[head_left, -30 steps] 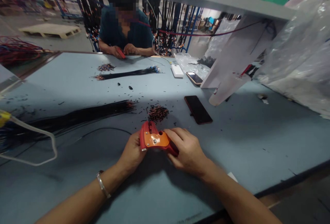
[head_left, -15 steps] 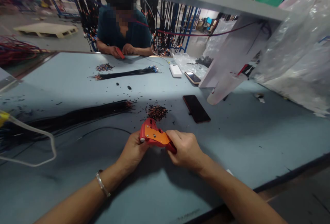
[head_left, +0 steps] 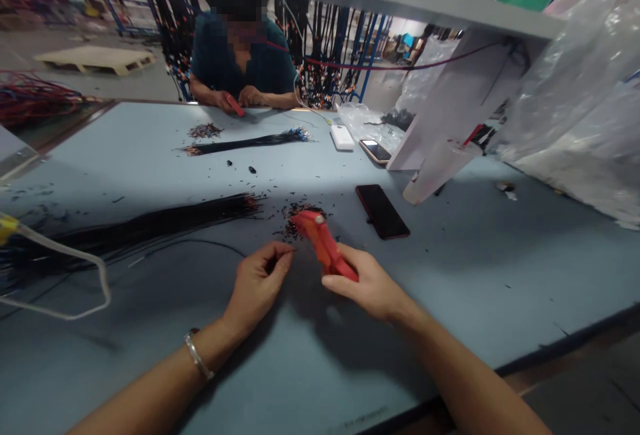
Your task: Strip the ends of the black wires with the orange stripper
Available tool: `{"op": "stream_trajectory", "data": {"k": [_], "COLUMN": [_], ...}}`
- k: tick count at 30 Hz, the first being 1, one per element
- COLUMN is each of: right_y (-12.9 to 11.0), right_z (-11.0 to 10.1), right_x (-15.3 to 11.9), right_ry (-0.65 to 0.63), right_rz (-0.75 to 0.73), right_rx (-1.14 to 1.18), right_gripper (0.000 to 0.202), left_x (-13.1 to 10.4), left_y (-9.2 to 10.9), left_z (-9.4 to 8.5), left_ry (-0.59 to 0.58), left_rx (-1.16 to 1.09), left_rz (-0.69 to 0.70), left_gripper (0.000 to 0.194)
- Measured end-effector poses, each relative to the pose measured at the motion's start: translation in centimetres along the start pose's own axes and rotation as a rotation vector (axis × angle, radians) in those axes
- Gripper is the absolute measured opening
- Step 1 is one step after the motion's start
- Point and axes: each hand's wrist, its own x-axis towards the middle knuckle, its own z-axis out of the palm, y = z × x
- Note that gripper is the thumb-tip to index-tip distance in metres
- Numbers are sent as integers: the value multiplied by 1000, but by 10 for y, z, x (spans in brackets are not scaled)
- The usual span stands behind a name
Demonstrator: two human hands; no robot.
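My right hand (head_left: 367,283) grips a red and orange wire stripper (head_left: 323,243) by its handles, its head pointing up and away over a small heap of stripped wire bits (head_left: 300,216). My left hand (head_left: 259,283) hovers just left of the tool with thumb and fingertips pinched together; I cannot tell whether a thin wire is between them. A thick bundle of black wires (head_left: 150,225) lies on the blue table (head_left: 475,255) to the left, its stripped ends near the heap. One loose black wire (head_left: 200,243) curves below the bundle.
A black phone (head_left: 383,211) lies right of the heap. Farther back are a second wire bundle (head_left: 247,143), a white box (head_left: 342,137) and another phone (head_left: 376,151). A person (head_left: 240,55) sits opposite with a red tool. Plastic bags (head_left: 580,108) fill the right; a white cable (head_left: 65,255) loops at left.
My left hand has let go of the stripper and moved slightly left. My right hand has swung the tool's head up and away toward the heap of bits.
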Motion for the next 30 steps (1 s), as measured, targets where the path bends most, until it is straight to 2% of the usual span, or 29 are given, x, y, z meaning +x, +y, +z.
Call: {"op": "stream_trajectory", "data": {"k": [2,4,8,11,14,16,20,23,27,30], "right_y": [2,9,22,23,19,16,14,14,12,7], "right_z": [-3,-4,-4,-8,-14,-16,-16,-8,4,-2], "right_x": [-2,-4,-6,-6,-9,-11,-15,-18,-22,-24], "right_ry": [-141,-177,-90,-32,-39,-101,-285,-348,-497,-525], "right_rz": [120,200,303,284,197,163,206,278,349,357], "right_rx": [456,788,1025,1074,1063,1038,983,930,955,807], "right_gripper": [29,38,33,34,37,40,41,35,37,42], "left_x": [2,4,5,5,6,7,8,7,5,5], "left_y": [-2,-4,-6,-4,-2,-2,-5,-6,-7,-8], "left_z": [-1,-2,-2,-3,-5,-6,-5,-5,-5,-4], "left_ry": [75,106,99,121,187,222,215,202,233,233], "left_rx": [63,91,92,89,132,149,167,182,139,123], "left_rz": [28,48,20,-31,-48,-64,-82,-56,-34,-25], "left_gripper": [19,18,19,22,26,29,17,19,22,22]}}
